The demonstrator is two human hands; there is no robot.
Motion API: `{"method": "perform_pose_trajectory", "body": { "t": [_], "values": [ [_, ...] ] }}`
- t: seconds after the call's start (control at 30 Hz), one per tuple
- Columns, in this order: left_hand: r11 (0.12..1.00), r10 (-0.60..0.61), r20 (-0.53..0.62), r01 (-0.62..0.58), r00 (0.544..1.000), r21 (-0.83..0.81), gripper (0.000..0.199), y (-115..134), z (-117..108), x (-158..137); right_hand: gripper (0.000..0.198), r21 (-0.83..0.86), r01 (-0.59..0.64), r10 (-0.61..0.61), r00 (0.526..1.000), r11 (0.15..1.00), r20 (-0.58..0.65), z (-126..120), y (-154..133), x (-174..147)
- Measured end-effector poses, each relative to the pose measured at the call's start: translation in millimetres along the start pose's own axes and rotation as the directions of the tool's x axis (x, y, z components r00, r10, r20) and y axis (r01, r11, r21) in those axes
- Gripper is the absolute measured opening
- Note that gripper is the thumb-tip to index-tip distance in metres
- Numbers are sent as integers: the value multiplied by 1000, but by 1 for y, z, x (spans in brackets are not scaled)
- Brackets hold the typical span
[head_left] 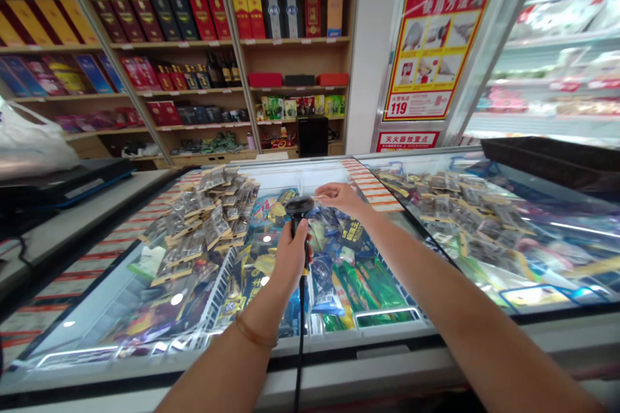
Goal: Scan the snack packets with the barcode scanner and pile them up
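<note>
My left hand (291,250) is wrapped round the handle of a black handheld barcode scanner (299,206), whose cable hangs down toward me. Just right of the scanner's head, my right hand (340,197) has its thumb and fingers pinched together. Something thin and pale may be between those fingertips, but it is too small and blurred to name. Both hands are above the glass top of a chest freezer. On the glass to the left lies a heap of small clear-and-brown packets (213,222); another spread of similar packets (460,206) lies on the right.
Bagged frozen goods (361,284) and white wire baskets (216,290) show through the glass. A black tray (552,158) sits at the right. A white plastic bag (33,142) rests on the left counter. Shelves (179,45) of boxes and bottles stand behind, beside a red poster (436,39).
</note>
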State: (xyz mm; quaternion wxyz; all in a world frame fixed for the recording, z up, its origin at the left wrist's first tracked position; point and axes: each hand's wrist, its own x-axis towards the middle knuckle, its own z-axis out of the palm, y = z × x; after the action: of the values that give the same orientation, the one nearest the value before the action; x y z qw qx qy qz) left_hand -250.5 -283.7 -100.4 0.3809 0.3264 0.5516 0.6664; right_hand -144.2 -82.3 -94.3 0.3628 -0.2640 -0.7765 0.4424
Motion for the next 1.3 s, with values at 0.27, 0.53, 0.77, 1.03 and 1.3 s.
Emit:
{"method": "perform_pose_trajectory", "body": {
  "t": [0.27, 0.53, 0.77, 1.03, 1.3],
  "values": [
    [1000, 1, 3, -2, 1000, 9, 61, -5, 2, 2, 36, -314, 5, -44, 992, 949, -115, -1, 36, 21],
    [999, -24, 9, 24, 1000, 28, 57, -7, 1, 2, 69, -802, 137, 18, 983, 581, 181, -3, 39, 13],
    [1000, -11, -36, 12, 999, 26, 60, 1, 0, -1, 96, -694, 242, -79, 963, 678, 258, -8, 35, 3],
    [999, -20, -44, 22, 999, 43, 59, 4, -1, -3, 57, -754, 282, -42, 946, 594, 321, 3, 24, 3],
    [999, -32, 0, 32, 999, 44, 59, 7, -1, -5, 40, -173, -69, 34, 980, 982, -198, -12, 51, 14]
  ]
}}
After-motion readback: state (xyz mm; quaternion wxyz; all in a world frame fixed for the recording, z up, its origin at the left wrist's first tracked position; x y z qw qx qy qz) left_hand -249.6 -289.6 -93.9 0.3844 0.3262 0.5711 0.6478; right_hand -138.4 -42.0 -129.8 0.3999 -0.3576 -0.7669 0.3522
